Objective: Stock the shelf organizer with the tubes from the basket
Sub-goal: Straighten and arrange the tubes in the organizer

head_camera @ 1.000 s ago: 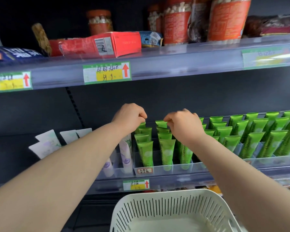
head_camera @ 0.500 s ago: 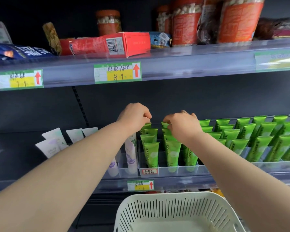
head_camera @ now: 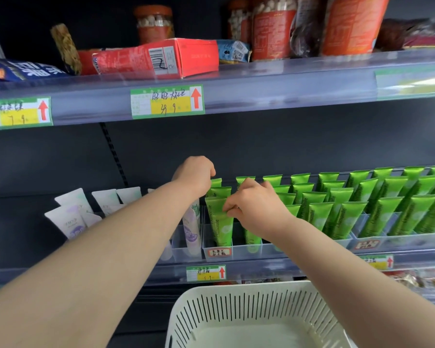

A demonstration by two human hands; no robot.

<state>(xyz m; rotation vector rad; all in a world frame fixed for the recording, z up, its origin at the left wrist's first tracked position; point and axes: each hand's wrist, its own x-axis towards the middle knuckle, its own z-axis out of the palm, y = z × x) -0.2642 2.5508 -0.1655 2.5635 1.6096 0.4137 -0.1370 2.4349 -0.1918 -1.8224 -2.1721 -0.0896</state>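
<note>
Both hands at organizer point(head_camera: 239, 249) on shelf. Right hand point(head_camera: 259, 212) pinches front green tube point(head_camera: 221, 229). Left hand point(head_camera: 195, 173) curled over rear tubes; grip unclear. Basket point(head_camera: 236, 312) below.

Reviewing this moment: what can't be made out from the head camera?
- White slotted plastic basket: the bottom edge crops its floor, so remaining tubes are unknown.
- Left hand: fingers curl behind it; grasp unclear.
- Green Chamomile tubes under right hand: hidden.
- Far-right price label: blurred.
</note>
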